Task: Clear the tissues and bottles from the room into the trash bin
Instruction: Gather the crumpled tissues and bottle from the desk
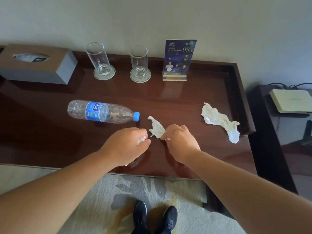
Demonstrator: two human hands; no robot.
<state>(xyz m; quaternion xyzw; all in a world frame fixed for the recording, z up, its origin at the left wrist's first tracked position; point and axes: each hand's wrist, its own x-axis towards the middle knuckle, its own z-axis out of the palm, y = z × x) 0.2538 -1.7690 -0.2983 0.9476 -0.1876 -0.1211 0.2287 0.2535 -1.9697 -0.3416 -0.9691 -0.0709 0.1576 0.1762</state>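
An empty clear plastic bottle (103,111) with a blue label and blue cap lies on its side on the dark wooden desk (194,102). My left hand (125,146) is curled round a small wad of white tissue (141,140) near the desk's front edge. Just to its right, my right hand (179,141) pinches the lower end of a crumpled white tissue (156,127) that lies on the desk. A longer crumpled tissue (221,121) lies by the desk's right rim. No trash bin is in view.
At the back of the desk stand a tissue box (37,65), two empty glasses (98,59) (139,62) on coasters and an acrylic sign holder (178,59). A lower side table with a flat box (290,100) is at the right. My shoes (155,217) stand on grey carpet.
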